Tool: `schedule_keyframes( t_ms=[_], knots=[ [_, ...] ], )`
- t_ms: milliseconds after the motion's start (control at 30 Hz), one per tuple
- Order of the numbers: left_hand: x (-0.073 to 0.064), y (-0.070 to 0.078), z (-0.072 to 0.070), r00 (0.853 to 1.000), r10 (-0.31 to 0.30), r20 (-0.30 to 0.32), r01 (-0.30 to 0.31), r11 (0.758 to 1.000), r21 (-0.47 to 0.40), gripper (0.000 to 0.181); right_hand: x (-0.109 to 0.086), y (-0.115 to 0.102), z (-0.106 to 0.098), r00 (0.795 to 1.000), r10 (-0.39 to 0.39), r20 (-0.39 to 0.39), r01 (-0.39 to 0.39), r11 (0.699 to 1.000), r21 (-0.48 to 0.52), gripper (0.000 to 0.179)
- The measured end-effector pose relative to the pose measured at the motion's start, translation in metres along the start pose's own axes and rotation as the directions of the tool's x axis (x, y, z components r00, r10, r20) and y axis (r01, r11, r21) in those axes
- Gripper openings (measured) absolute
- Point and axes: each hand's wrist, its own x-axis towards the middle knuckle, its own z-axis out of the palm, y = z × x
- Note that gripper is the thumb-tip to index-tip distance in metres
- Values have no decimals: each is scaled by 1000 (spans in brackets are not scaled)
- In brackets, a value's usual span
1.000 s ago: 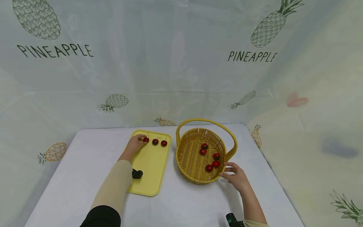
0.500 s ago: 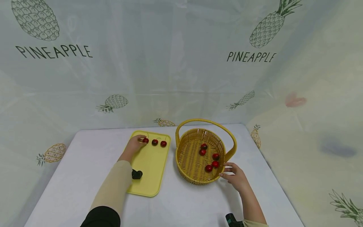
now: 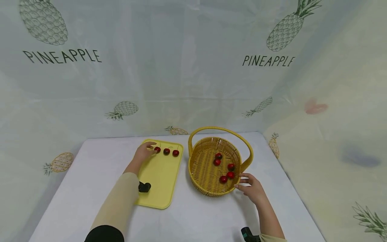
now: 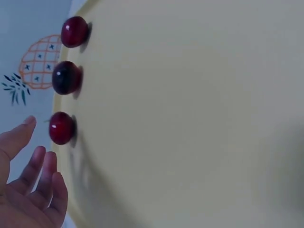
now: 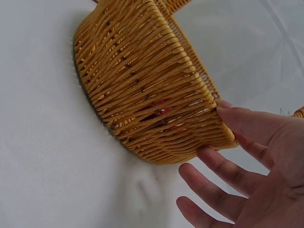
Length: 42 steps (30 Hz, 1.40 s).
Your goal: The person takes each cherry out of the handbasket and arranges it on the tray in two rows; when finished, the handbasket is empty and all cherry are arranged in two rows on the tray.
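Note:
Three dark red cherries lie in a row at the far end of a yellow tray (image 3: 160, 185): a left cherry (image 4: 62, 128), a middle cherry (image 4: 66, 77) and a right cherry (image 4: 74, 32). Beside the left one is my left hand (image 3: 144, 153), its fingers spread and, in the left wrist view, apart from the cherry. To the right stands a yellow wicker basket (image 5: 142, 80) with several red cherries (image 3: 223, 179) inside. My right hand (image 3: 253, 190) pinches the basket's near right rim between thumb and forefinger, the other fingers extended.
A tall arched handle (image 3: 215, 127) rises over the basket. Both tray and basket rest on a white-covered table (image 3: 181, 222). Behind it hangs a pale curtain (image 3: 193, 67) printed with pineapples.
My left hand has let go of the left cherry, its fingers parting and drawing slightly back. The cherry stays on the tray. My right hand keeps its place on the basket rim.

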Motion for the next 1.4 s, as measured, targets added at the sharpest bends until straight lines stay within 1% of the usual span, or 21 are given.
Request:
schedule_keyframes(
  t_ms=[200,400,600,700,800,900,967,1133,1200,1333,1400],
  knots=[
    [-15,17,-5,999,43,13,-43,999,-24,45,-3,-2,-2,1000,-8,7,8,1000,3,53],
    [-36,36,-4,995,99,15,-99,994,-46,43,-2,0,-1,1000,-19,11,19,1000,6,52],
    [-57,56,5,985,172,23,-170,982,-79,40,0,3,0,1000,-23,7,23,1000,8,51],
    [-66,68,11,983,183,33,-179,978,-103,38,-1,3,0,1000,-22,11,22,1000,13,51],
    [-74,81,18,980,193,49,-187,977,-107,38,-1,3,-1,1000,-20,14,20,1000,16,51],
    [-80,94,26,972,225,70,-217,970,-107,39,-3,1,-1,1000,-24,14,24,1000,14,52],
    [-81,101,33,965,246,88,-236,966,-107,39,-4,0,-2,1000,-29,13,29,999,17,52],
    [-82,116,48,944,293,149,-279,954,-107,38,-5,-1,-2,999,-30,14,30,999,18,52],
    [-82,122,54,937,302,175,-287,952,-105,38,-4,-1,-2,999,-29,15,29,999,20,52],
    [-82,136,64,919,314,238,-303,950,-82,38,-4,0,-1,1000,-21,14,21,999,25,52],
    [-82,142,70,905,325,273,-319,945,-69,39,-4,1,-1,1000,-15,11,15,1000,26,53]
  ],
)
